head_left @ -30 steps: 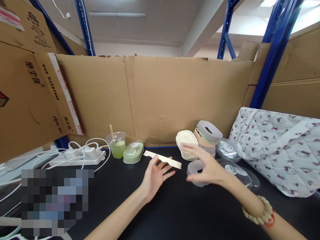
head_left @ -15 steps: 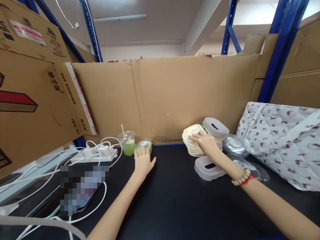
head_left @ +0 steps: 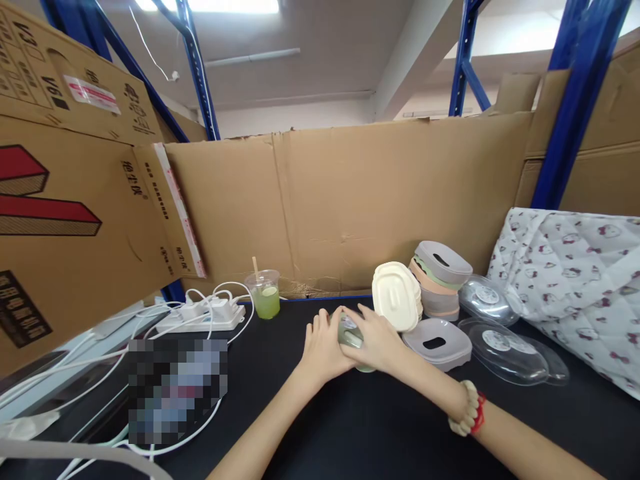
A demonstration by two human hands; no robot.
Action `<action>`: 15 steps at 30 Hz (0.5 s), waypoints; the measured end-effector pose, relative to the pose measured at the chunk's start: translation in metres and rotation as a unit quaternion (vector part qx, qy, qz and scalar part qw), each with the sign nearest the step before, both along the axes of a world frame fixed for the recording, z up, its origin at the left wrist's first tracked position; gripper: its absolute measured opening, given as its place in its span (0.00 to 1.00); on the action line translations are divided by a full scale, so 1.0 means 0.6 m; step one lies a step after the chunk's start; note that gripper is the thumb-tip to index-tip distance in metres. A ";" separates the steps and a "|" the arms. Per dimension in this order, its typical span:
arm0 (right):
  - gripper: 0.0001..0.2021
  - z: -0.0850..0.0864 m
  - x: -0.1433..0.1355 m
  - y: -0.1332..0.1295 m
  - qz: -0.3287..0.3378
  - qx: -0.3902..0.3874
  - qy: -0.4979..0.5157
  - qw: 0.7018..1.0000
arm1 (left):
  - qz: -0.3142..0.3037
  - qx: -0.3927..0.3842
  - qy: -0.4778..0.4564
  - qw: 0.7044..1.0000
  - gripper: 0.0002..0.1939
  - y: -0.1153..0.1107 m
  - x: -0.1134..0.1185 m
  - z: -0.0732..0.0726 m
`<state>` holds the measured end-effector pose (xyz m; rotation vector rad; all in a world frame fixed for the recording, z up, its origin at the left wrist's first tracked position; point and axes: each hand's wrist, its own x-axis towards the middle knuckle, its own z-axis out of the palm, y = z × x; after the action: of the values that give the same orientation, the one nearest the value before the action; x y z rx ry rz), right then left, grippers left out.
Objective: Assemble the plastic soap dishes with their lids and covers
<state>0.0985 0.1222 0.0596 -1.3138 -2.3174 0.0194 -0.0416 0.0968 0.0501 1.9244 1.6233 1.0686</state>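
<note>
In the middle of the black table, a small green soap box [head_left: 350, 331] with a clear lid and a round label sits between my two hands. My left hand [head_left: 325, 347] grips its left side, fingers curled over the far edge. From the right, my right hand [head_left: 376, 339] closes round it, fingertips near the left hand's. Much of the box is hidden by the fingers. Just behind the right hand a stack of cream trays [head_left: 396, 297] leans over, its top face tilted toward me. A grey slotted oval dish [head_left: 440, 343] lies beside the right forearm.
A pile of slotted dishes [head_left: 440, 267] and clear lids [head_left: 505, 353] lie at the right, by a patterned quilted bag [head_left: 580, 287]. On the left stand a cup of green drink [head_left: 267, 297] and a power strip [head_left: 200, 322] with white cables. Cardboard [head_left: 340, 213] walls the back.
My left hand has brought the green soap box rightward from beside the cup. My right hand has left the cream trays and gripped the box. The tray stack now leans.
</note>
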 end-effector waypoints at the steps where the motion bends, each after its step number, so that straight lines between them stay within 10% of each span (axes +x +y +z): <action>1: 0.34 -0.008 -0.006 -0.003 -0.007 -0.027 -0.020 0.999 | -0.025 -0.007 0.004 1.000 0.50 0.000 -0.003 0.000; 9: 0.37 -0.010 0.024 0.010 0.099 -0.090 -0.003 0.991 | -0.193 -0.066 -0.045 0.978 0.48 0.042 -0.052 -0.015; 15: 0.32 -0.019 0.037 0.022 0.189 -0.108 0.189 0.957 | -0.227 -0.093 -0.155 0.957 0.52 0.049 -0.057 -0.024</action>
<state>0.1208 0.1356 0.0484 -0.8442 -2.2308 0.6104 -0.0759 0.1262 0.0355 1.7752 1.0059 0.9287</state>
